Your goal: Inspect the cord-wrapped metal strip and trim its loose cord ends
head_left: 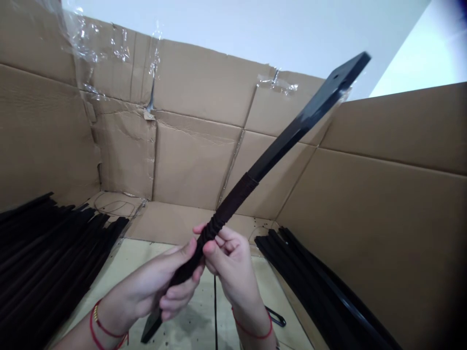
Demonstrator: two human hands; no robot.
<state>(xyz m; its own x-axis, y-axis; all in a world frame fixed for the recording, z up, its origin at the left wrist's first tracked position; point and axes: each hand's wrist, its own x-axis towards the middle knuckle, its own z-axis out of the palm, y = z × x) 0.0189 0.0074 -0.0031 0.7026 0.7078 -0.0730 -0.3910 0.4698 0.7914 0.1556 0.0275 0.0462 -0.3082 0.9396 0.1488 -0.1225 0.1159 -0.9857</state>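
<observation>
A long black bar [280, 141] slants up to the right, its flat upper end showing a small hole. A dark fabric sleeve [233, 199] covers its middle, wrinkled and bunched near my fingers. My left hand [164, 277] wraps around the covered lower part of the bar, and the bar's bare lower tip sticks out below it. Higher up, my right hand [229, 257] pinches the bunched sleeve between thumb and fingers. Both hands are closed and nearly touch each other.
Many dark strips or tubes [58, 262] lie side by side at left. More black bars or strips [321, 287] lie at right. A small black looped object [275, 317] rests on the pale work surface [189, 330]. Taped cardboard walls [197, 160] enclose the back and sides.
</observation>
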